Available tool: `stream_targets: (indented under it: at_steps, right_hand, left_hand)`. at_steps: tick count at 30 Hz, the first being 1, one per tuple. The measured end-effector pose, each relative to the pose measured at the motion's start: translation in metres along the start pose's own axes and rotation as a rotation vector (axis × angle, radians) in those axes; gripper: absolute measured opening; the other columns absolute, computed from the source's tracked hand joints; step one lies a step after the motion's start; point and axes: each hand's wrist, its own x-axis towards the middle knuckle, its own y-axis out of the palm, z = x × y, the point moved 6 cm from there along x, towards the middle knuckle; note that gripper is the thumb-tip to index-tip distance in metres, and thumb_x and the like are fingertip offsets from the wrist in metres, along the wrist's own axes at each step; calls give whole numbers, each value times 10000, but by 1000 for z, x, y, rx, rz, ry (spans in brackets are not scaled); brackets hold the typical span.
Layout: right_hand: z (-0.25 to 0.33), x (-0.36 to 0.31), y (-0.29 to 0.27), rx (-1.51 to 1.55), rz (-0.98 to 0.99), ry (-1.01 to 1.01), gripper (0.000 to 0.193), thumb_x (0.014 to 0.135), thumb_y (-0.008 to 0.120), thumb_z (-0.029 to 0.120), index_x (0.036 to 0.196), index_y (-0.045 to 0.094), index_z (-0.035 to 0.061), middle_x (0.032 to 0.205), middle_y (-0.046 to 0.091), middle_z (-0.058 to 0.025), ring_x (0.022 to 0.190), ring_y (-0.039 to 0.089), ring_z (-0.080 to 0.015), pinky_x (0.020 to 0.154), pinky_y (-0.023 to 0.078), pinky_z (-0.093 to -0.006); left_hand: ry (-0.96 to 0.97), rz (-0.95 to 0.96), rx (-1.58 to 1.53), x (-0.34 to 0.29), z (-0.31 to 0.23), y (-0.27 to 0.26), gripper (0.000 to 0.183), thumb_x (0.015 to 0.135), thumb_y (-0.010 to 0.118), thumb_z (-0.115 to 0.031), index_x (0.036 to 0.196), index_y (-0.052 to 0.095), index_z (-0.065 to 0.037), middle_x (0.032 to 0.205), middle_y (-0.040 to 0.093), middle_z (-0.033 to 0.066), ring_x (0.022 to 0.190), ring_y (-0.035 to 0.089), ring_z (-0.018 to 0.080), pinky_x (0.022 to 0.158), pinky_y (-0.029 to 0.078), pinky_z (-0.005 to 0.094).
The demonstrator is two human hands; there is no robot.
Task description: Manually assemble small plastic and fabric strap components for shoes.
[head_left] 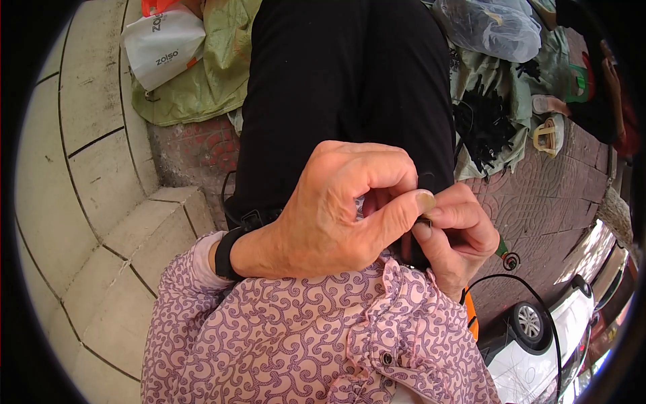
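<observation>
Your left hand (336,209) reaches in from the left over your lap, back of the hand up, wrist fairly straight under a black wristband (232,259). Its fingers curl inward, and the thumb stretches right until its tip meets the fingertips of your right hand (464,232). That right hand rises from the lower right, its index finger and thumb pinched together, the other fingers bent.

You have your lap just beyond the hands, in black trousers (303,87), and your patterned shirt (282,330) close below them. Pale tiled steps (134,269) bound the left side, their edges well apart from your left wrist. On the right, the patterned paving (538,195) gives free room past your knuckles, as far as a white car (538,350). A thin black cable (553,316) arcs near your right wrist. Farther up lie a green sack (185,104) on the left and a heap of black strips (481,124) on the right, both beyond the hands.

The small dark piece (424,221) sits between your right thumb and index finger, just below the left thumb tip. Your right hand grips it; whether your left fingers grip it too, you cannot tell. Fingers hide most of its shape.
</observation>
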Motion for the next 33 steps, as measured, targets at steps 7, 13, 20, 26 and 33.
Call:
stream_targets:
  at_steps: [7, 13, 20, 26, 33]
  right_hand:
    - [-9, -5, 6, 308, -60, 263, 151, 772, 700, -142, 879, 662, -42, 862, 641, -126, 615, 597, -106, 531, 468, -202]
    - [-13, -5, 8, 475, -156, 363, 130, 818, 662, -141, 895, 593, -63, 866, 621, -152, 558, 601, -124, 475, 492, -223]
    - [-17, -3, 8, 544, -162, 488, 84, 850, 659, -106, 881, 593, -65, 816, 628, -145, 537, 604, -135, 471, 497, -224]
    - [-16, -1, 10, 606, -145, 525, 70, 864, 647, -103, 912, 601, -80, 863, 638, -157, 586, 637, -148, 509, 521, -228]
    - [-16, 0, 9, 493, -36, 376, 92, 857, 634, -133, 928, 604, -84, 897, 638, -160, 631, 656, -145, 549, 533, -224]
  left_hand:
    - [22, 9, 91, -3, -1, 1, 189, 820, 698, -26, 687, 567, 5, 610, 532, 75, 500, 513, 147, 453, 359, 270]
    - [85, 38, 151, -3, -3, 2, 139, 824, 709, -37, 734, 615, 12, 658, 599, 96, 543, 583, 150, 465, 407, 261]
    - [-16, 51, 94, -4, 3, 2, 96, 811, 738, -25, 832, 659, 25, 714, 643, 94, 558, 602, 118, 482, 435, 235]
    - [-24, 47, 168, -5, 3, 0, 115, 807, 746, -34, 850, 659, 28, 722, 644, 86, 556, 594, 109, 493, 440, 225]
    - [-37, 92, 97, -6, 3, 1, 170, 787, 757, 9, 919, 655, 37, 733, 624, 72, 590, 633, 112, 498, 486, 221]
